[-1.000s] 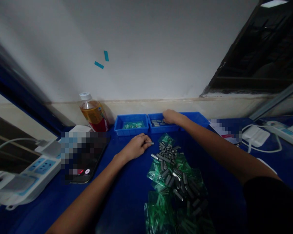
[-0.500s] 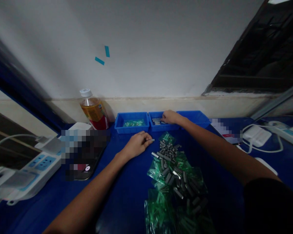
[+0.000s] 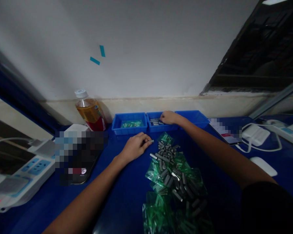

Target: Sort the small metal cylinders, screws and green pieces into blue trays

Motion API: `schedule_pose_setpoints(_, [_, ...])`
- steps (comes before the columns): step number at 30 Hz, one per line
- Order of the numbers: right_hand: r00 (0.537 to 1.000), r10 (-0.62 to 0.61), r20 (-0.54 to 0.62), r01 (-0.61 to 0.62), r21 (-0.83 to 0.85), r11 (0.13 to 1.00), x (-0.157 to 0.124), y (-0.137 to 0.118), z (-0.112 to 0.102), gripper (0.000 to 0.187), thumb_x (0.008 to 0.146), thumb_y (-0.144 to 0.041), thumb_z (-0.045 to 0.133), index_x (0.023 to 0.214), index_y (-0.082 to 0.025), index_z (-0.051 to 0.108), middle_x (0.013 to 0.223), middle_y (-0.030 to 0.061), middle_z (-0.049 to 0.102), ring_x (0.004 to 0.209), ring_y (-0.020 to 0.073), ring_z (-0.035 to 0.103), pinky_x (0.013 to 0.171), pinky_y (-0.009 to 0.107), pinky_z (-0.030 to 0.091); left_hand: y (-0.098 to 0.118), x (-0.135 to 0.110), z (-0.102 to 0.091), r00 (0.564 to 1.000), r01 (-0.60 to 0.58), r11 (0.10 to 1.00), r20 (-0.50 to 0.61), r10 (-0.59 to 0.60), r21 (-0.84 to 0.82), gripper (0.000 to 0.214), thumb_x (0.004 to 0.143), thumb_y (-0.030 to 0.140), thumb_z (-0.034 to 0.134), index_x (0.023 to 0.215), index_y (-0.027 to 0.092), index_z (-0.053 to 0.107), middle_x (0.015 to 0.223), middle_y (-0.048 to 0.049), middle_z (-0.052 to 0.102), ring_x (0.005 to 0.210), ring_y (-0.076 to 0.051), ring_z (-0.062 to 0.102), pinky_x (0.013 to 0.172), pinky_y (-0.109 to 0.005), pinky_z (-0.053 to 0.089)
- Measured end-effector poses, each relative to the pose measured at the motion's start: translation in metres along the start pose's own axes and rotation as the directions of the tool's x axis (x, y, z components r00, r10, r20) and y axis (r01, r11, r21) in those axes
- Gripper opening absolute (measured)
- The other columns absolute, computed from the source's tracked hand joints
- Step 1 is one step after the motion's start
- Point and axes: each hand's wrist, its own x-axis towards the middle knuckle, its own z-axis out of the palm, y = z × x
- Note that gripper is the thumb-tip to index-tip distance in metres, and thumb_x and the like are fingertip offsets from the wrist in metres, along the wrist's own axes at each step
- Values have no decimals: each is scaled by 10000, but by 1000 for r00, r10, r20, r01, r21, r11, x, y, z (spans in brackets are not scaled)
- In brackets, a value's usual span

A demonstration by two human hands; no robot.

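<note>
My left hand (image 3: 135,146) rests on the blue table, fingers pinched on a small grey metal pin (image 3: 150,141) that sticks out to the right. My right hand (image 3: 168,117) reaches into the middle blue tray (image 3: 151,128), fingers curled over the grey metal pieces (image 3: 155,122) lying in it; whether it holds one is hidden. In front of me lies a pile of grey metal pins (image 3: 172,172) on top of small green plastic bags (image 3: 158,211). The left blue tray (image 3: 117,128) holds green bags.
A drink bottle (image 3: 89,111) stands by the wall at the left. A phone (image 3: 79,162) and a white power strip (image 3: 21,175) lie at the left. A third blue tray (image 3: 197,121), a charger (image 3: 255,135), cables and a white mouse (image 3: 263,165) are at the right.
Both hands stay almost where they were; my right hand has shifted slightly left inside the middle tray. The view has swung a little.
</note>
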Motion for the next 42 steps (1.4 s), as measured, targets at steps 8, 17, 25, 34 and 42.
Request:
schedule_pose_setpoints(8, [1000,9,-22,-9,-3,1000,1,-3,7,343,784,-198,480,1057,-172,688,1112,105,674,993,228,623,813,266,450,0,0,2,1000,6,1000,-2,-6,22,236,910,369,464,958,202,624,887,-25,608,775,-155,577,662,-253,434])
schedule_pose_setpoints(17, [929,-66,-363,85,34,996,-54,-25,1,355,926,-203,312,1094,-112,610,1114,151,632,1061,233,547,926,333,376,-1,0,-1,999,-13,996,-35,10,-93,274,940,340,407,951,179,629,914,-39,621,872,-167,580,787,-268,432])
schedule_pose_setpoints(25, [695,-365,-620,466,1,885,-117,-50,63,139,868,-215,512,959,-137,582,888,88,613,851,219,526,778,352,417,-1,1,-4,996,35,949,-70,-59,-312,358,943,321,359,744,141,597,731,-20,592,705,-133,558,689,-227,422])
schedule_pose_setpoints(34, [681,-374,-630,473,-11,881,-115,-52,62,110,852,-236,551,911,-144,543,849,73,593,806,211,519,719,339,405,-1,-1,-5,996,56,902,-39,-80,-427,397,930,379,347,732,133,587,682,-10,584,625,-119,528,629,-218,422])
schedule_pose_setpoints(42, [664,-415,-622,466,-90,880,-109,-50,56,111,891,-213,478,899,-161,576,828,68,606,799,199,534,716,324,388,1,-2,-6,998,57,889,5,-61,-454,444,933,418,334,732,129,604,704,-31,623,656,-130,564,635,-225,434])
